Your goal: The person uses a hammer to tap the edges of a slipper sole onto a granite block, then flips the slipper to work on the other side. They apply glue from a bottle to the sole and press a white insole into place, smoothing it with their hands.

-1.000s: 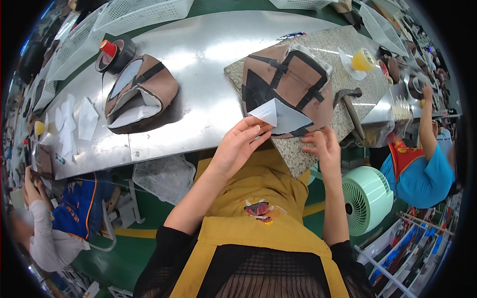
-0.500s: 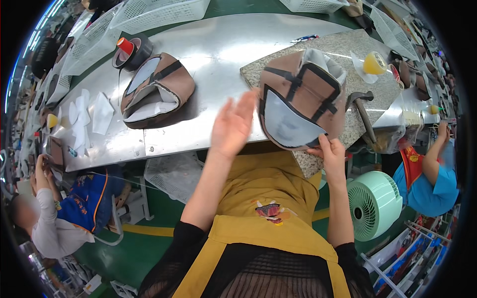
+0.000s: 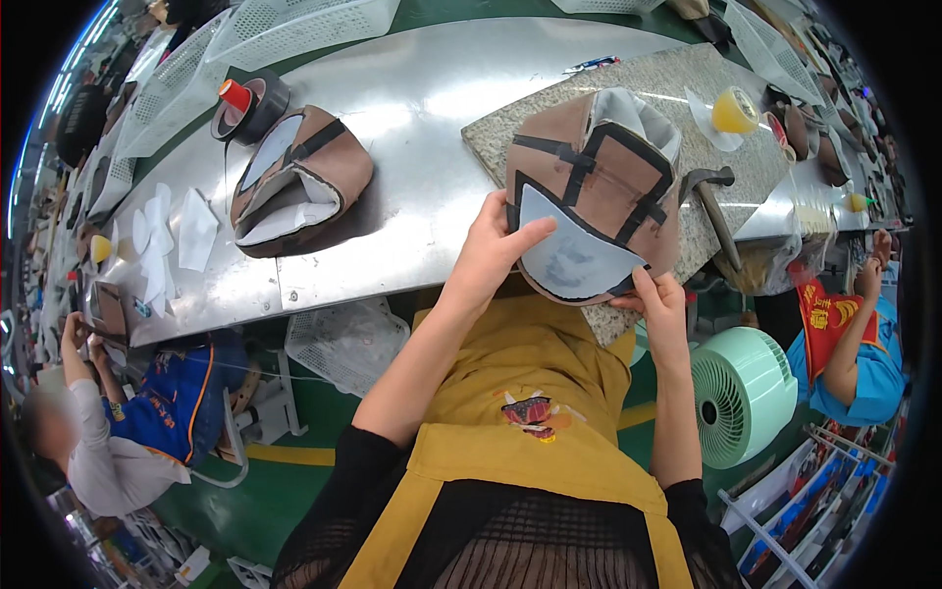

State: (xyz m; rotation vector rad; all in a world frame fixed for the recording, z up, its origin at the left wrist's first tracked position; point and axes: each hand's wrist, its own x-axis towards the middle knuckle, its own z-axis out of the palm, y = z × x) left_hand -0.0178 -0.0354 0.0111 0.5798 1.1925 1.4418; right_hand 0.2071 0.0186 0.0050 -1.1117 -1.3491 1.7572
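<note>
A brown shoe upper (image 3: 608,191) with black tape strips and a grey curved toe patch hangs over the near edge of the stone slab. My left hand (image 3: 496,245) grips its left side, thumb pressed onto the grey patch and fingers behind the edge. With thumb and fingertips, my right hand (image 3: 659,309) pinches the lower right corner of the patch. A hammer (image 3: 719,216) lies on the slab just right of the upper. A second brown upper (image 3: 304,182) rests on the metal table to the left, its pale lining showing.
A black tape roll (image 3: 257,106) with a red-topped item, white cut pieces (image 3: 198,231) and a yellow roll (image 3: 734,110) lie on the table. White baskets (image 3: 294,29) stand behind. A green fan (image 3: 743,396) is by my right arm. Other people sit left and right.
My left hand, open beside the upper before, has closed on its left edge with the thumb on the grey patch. My right hand keeps its pinch at the corner.
</note>
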